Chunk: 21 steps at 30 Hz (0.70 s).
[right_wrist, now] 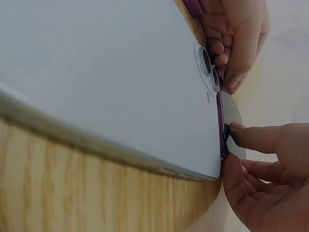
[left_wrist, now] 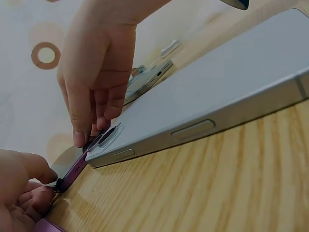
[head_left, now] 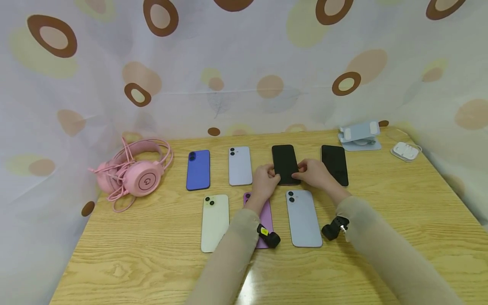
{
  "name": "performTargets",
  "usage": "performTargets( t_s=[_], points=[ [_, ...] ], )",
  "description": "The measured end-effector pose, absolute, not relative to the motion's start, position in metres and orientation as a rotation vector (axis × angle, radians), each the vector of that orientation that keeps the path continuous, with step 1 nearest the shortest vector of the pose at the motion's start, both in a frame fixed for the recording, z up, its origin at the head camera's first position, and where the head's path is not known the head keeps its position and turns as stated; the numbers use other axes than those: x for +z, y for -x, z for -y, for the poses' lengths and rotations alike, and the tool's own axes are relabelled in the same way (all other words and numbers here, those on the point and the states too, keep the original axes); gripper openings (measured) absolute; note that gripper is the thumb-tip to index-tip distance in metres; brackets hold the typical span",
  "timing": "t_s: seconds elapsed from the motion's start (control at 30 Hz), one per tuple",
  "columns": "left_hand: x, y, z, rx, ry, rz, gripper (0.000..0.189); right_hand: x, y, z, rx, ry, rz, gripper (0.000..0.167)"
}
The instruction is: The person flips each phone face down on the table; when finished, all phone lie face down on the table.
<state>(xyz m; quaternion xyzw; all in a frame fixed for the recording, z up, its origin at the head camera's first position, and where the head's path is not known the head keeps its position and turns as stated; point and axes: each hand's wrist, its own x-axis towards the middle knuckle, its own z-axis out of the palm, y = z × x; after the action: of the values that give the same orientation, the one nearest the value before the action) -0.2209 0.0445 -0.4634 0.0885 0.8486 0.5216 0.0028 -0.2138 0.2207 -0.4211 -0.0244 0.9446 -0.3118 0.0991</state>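
In the head view, a phone (head_left: 285, 163) with its black screen up lies in the back row, and both hands pinch its near corners. My left hand (head_left: 264, 180) grips the left corner; my right hand (head_left: 314, 173) grips the right one, thumb on the screen side. The wrist views show the phone's purple edge (left_wrist: 76, 171) between the thumbs and curled fingers. Whether that near edge is raised off the table cannot be told. A pale blue phone (head_left: 303, 218), back up, lies just in front, and a purple phone (head_left: 267, 216) is partly hidden beneath my left forearm.
Another black-screened phone (head_left: 335, 165) lies right of my right hand. Blue (head_left: 198, 169), lavender (head_left: 240, 165) and pale yellow (head_left: 214, 222) phones lie left. Pink headphones (head_left: 142, 178) sit far left. A folding stand (head_left: 359, 135) and white earphones (head_left: 405, 151) are at back right.
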Motion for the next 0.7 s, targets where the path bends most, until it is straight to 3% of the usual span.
performTargets(
  t_s=[0.7],
  points=[
    [-0.4623,0.2192,-0.042,1.48,-0.341,-2.716,0.036,-0.4201,0.2216,-0.2253,-1.342,-0.136,-2.528,0.052]
  ],
)
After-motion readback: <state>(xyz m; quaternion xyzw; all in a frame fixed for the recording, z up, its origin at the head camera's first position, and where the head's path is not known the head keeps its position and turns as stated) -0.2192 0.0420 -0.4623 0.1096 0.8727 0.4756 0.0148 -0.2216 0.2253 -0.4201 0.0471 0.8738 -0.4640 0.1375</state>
